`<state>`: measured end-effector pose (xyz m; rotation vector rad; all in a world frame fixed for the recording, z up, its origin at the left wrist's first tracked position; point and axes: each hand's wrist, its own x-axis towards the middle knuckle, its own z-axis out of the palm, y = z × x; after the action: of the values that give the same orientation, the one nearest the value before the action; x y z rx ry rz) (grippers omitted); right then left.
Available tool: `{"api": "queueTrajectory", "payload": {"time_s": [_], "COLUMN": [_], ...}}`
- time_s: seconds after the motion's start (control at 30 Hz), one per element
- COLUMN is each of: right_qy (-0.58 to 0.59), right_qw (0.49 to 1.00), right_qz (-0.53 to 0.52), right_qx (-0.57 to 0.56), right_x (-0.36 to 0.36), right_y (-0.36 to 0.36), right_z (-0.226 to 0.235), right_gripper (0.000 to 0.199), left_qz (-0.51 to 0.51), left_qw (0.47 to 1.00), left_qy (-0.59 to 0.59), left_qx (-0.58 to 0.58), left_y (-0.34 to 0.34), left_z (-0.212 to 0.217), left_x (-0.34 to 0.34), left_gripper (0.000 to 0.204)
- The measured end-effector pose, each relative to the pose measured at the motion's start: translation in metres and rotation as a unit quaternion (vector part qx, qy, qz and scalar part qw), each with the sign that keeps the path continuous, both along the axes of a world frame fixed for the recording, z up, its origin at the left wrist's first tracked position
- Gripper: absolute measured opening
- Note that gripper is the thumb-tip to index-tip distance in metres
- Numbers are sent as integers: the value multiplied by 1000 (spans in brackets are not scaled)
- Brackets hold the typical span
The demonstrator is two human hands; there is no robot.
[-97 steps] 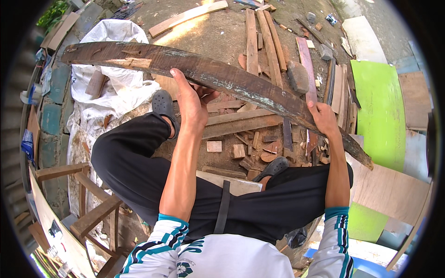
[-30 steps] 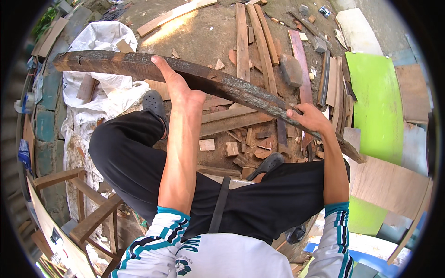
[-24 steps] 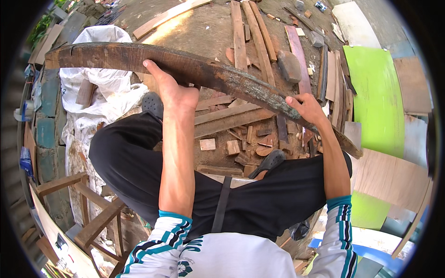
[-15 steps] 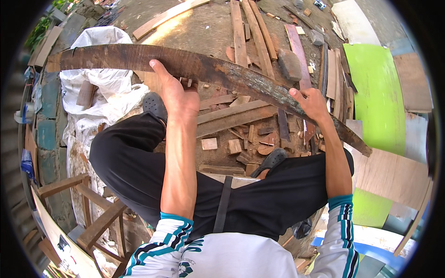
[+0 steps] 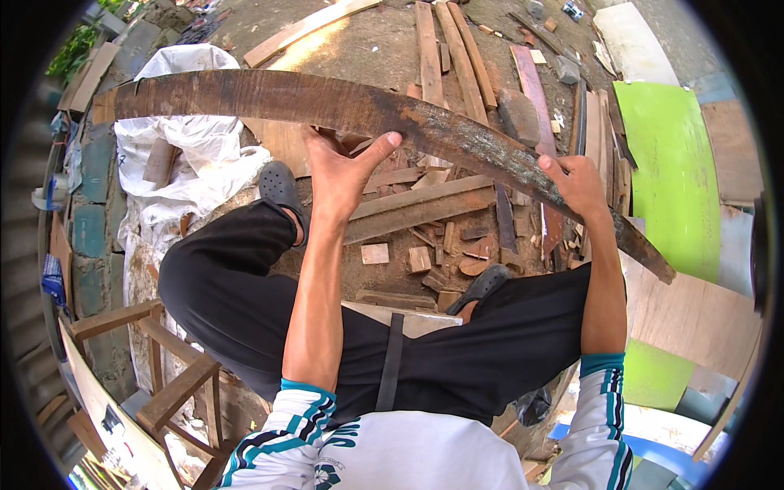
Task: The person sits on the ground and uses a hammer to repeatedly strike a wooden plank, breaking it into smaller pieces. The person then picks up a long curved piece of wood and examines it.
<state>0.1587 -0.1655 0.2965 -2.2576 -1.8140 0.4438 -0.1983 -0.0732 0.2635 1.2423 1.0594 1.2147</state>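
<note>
A long dark-brown wooden board (image 5: pixel 269 100) hangs in front of me above my knees, slanting from the far left down to the near right. Its face is worn, with a whitish, rough patch right of the middle. My left hand (image 5: pixel 339 175) holds it near the middle, the thumb against its lower edge and the fingers partly hidden behind it. Toward the right end, my right hand (image 5: pixel 580 184) grips the board with its thumb on the face and the fingers mostly out of sight.
Several planks (image 5: pixel 425 208) and small wood offcuts (image 5: pixel 419 260) litter the dirt ground between my feet. White sacking (image 5: pixel 184 147) lies at the left, above a wooden frame (image 5: pixel 180 392). Bright green panels (image 5: pixel 665 171) lie on the right. A rough stone (image 5: pixel 518 116) sits beyond the board.
My left hand has turned over on the board: its thumb, earlier pointing left, now points right. The board and right hand have shifted slightly to the right.
</note>
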Motion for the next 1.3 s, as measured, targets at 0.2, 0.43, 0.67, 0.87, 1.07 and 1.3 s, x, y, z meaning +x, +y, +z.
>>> {"api": "queueTrajectory", "payload": {"time_s": [0.2,0.43,0.67,0.87,1.07,1.3], "right_qy": [-76,-150,-217,-195,-134,-21], "right_qw": [989,953,951,960,970,966], "right_qz": [10,96,93,34,33,-257], "right_qx": [130,246,200,197,201,29], "right_x": [-13,-15,-6,-8,-3,64], "right_y": [-10,-8,4,7,-14,-128], "right_z": [-2,-33,-63,-114,-135,-169], "right_gripper": [78,74,72,76,61,37], "left_qz": [12,214,192,179,215,193], "left_qw": [988,895,890,903,905,915], "left_qy": [-147,-387,-384,-368,-346,-326], "left_qx": [-51,-64,-153,-130,-123,-136], "left_y": [8,54,58,46,38,41], "left_z": [-4,-18,-59,-72,-85,-92], "left_x": [-6,-23,-21,-11,3,8], "left_gripper": [71,91,108,109,97,106]}}
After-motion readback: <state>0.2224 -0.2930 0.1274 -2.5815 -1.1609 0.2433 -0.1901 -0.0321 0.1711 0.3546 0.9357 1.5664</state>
